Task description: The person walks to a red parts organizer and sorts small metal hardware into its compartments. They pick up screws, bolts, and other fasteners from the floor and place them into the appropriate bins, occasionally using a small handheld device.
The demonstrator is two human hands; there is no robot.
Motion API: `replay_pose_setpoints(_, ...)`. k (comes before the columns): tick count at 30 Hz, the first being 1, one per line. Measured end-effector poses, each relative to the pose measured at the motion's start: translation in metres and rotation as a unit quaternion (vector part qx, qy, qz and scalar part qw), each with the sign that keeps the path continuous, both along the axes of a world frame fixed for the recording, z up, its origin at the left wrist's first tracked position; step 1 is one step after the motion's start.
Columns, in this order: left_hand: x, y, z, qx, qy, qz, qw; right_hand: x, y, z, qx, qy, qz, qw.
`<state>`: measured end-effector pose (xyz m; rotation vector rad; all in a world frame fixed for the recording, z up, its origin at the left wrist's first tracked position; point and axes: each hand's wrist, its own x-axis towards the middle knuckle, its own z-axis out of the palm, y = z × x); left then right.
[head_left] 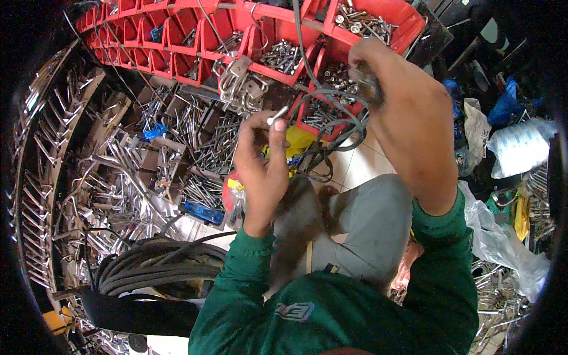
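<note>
My left hand (263, 168) is raised in front of my knees, thumb and forefinger pinching a small silver bolt (278, 115). Its bright end points up and to the right. Farther right and higher, my right hand (405, 106) is bent over the red bins with its fingers curled. A dark thing (370, 89) shows at those fingers, too blurred to name. Just below it hangs a loop of grey cable (349, 139). Beyond my left hand, several bent metal brackets (239, 83) hang at the front of the bins.
Rows of red bins (290, 23) with bolts and screws curve across the far side. Loose metal rods (213, 142) crowd the left, above a coil of black hose (154, 266). At right lie a white wrapped roll (520, 148) and clear plastic bags (497, 236).
</note>
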<state>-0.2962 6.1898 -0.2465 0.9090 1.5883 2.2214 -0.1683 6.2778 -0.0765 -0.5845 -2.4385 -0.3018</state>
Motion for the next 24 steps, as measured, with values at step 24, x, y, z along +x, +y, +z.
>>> replay_pose_setpoints(24, -0.008, -0.02, 0.006, -0.061, 0.286, -0.223, 0.93, 0.057, -0.011, -0.113, -0.621, 0.186, 0.066, 0.759)
